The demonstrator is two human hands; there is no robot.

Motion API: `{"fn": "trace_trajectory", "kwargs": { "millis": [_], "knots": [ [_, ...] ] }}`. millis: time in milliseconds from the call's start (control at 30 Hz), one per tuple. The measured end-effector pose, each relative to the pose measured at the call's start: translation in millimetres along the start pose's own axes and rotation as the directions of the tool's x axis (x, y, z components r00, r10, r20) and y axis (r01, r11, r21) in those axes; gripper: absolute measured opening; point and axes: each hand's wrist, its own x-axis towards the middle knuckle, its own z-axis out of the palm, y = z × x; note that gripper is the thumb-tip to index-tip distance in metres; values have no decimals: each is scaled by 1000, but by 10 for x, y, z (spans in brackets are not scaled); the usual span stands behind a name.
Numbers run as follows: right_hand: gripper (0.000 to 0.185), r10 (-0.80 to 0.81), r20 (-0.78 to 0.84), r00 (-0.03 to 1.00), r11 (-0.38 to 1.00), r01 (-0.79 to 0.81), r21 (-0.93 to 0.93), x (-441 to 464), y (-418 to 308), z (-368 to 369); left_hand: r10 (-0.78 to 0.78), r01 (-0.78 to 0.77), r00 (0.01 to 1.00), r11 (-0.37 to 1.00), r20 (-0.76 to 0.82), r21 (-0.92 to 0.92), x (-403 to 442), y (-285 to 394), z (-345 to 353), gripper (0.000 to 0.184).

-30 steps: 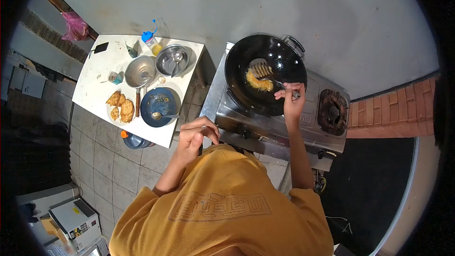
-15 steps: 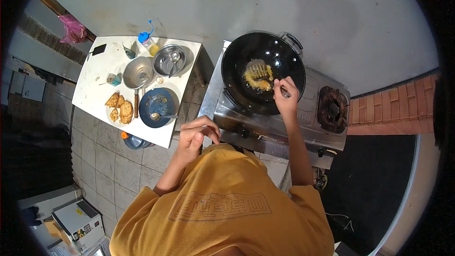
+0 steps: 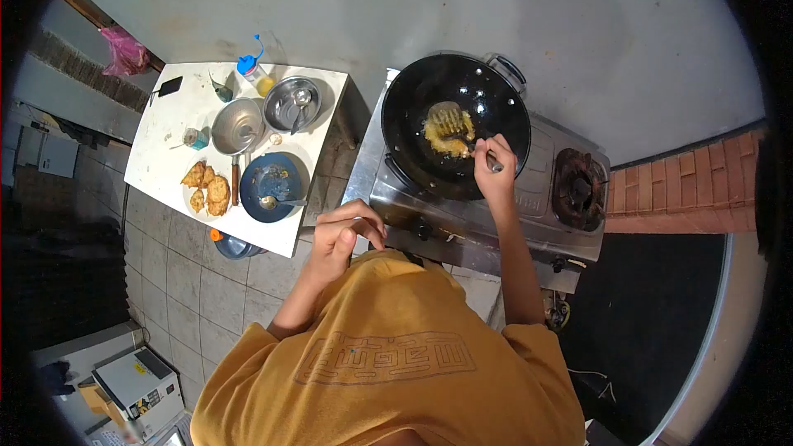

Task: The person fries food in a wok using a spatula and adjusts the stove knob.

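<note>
My right hand (image 3: 496,170) grips the handle of a slotted spatula (image 3: 448,120) over the black wok (image 3: 405,157). The spatula's slotted blade rests on yellow-golden frying food (image 3: 446,147) in the bottom of the wok. Some of the food is hidden under the blade. My left hand (image 3: 343,239) hangs in front of my waist, between the white table and the stove. Its fingers are loosely bent, the thumb stands apart, and nothing shows in it.
The wok sits on a steel gas stove (image 3: 388,194) with a second burner (image 3: 581,187) at right. On the white table (image 3: 165,157) are a plate of fried pieces (image 3: 216,194), a blue plate with a spoon (image 3: 266,175), a saucepan (image 3: 235,128), a steel bowl (image 3: 285,99) and a blue-capped bottle (image 3: 252,70).
The spatula blade has shifted slightly over the food, and its angle differs a little. My right hand has moved slightly left in view. My left hand is nearly unchanged.
</note>
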Motion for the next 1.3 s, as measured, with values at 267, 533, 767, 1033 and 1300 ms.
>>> {"fn": "trace_trajectory", "kwargs": {
  "millis": [267,533,767,1033,1300],
  "knots": [
    [23,57,18,998,996,-58,73,47,92,-26,-32,32,999,999,-4,-15,3,6,3,73],
    [26,502,9,865,732,-430,528,96,-52,-166,-2,1,1000,1000,16,10,29,31,-35,72],
    [25,505,19,863,669,-406,623,135,-148,-333,27,-28,1000,999,14,31,56,35,-38,73],
    [30,220,94,971,943,-237,234,5,-189,-429,4,-4,1000,1000,0,20,38,39,-44,73],
    [25,-10,164,986,1000,5,30,-13,-268,-333,-5,5,1000,1000,-1,1,14,32,-32,74]
  ]
}}
